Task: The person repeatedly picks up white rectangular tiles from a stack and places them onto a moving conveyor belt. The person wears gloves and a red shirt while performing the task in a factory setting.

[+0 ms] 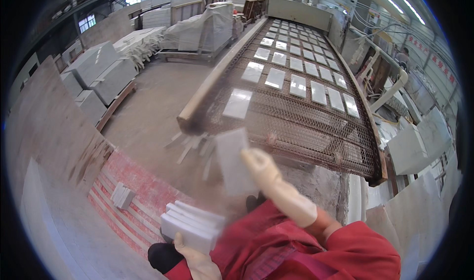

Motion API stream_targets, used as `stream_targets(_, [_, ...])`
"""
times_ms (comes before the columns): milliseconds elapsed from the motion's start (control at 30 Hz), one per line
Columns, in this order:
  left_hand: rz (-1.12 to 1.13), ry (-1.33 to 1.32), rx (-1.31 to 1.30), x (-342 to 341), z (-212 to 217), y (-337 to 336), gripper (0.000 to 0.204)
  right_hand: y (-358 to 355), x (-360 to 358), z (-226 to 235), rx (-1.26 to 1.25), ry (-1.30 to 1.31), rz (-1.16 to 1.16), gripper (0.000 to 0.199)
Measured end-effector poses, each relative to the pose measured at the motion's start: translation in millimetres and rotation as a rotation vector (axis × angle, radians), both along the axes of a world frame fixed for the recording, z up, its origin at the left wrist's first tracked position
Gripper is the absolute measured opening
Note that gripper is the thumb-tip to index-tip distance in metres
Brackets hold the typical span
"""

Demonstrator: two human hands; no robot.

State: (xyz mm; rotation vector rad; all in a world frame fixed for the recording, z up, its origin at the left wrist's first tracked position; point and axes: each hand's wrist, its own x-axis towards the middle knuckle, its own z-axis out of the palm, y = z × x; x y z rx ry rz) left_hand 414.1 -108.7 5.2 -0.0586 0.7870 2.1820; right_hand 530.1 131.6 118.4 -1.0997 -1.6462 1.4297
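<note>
Head view of a stone-tile workshop. Just below the centre of the frame, the right hand [264, 169], in a pale rubber glove above a red sleeve, grips one flat, pale grey rectangular stone tile [234, 161] by its right edge; the tile is blurred, tilted slightly, and held in the air just in front of the near end of the conveyor. At the lower centre-left, the left hand [195, 260], also in a pale glove, is closed on the underside of a stack of white rectangular stone tiles [192, 225], thumb up against the near face; the stack lies roughly level and fanned, its upper tiles offset toward the upper left.

The wide brown wire-mesh conveyor belt [301, 127] runs from the centre of the frame toward the upper right. Rows of light grey rectangular tiles [297, 85] lie flat on it, spaced apart, the nearest single tile [237, 104] well apart from the held tile. A long pale beam [217, 77] borders the belt's left side.

At the lower left, a small pile of grey tiles [122, 196] rests on a red and white striped surface [143, 191]. Large grey stone blocks [101, 70] sit on pallets at the upper left, and plastic-wrapped stacks [207, 28] stand at the top centre.
</note>
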Motion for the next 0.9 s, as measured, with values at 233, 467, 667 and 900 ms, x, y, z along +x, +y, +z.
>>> stream_targets(233, [0.065, -0.021, 0.03, 3.4, -6.3, -0.5, 0.077, 145.8, 17.5, 34.1, -0.135, -0.115, -0.265, 0.05])
stream_targets(467, [0.094, 0.005, -0.01, 9.4, -3.6, 5.9, 0.078, 215.9, 6.6, 11.9, -0.231, -0.275, -0.31, 0.039])
stream_targets(667, [0.09, 0.001, 0.025, 8.4, -2.3, 0.8, 0.078, 182.5, 33.1, 23.8, 0.172, -0.511, -0.344, 0.043])
stream_targets(900, [-0.055, 0.003, 0.199, 5.7, -19.1, 1.9, 0.082, -21.5, 13.7, 7.1, 0.069, -0.672, 0.796, 0.059])
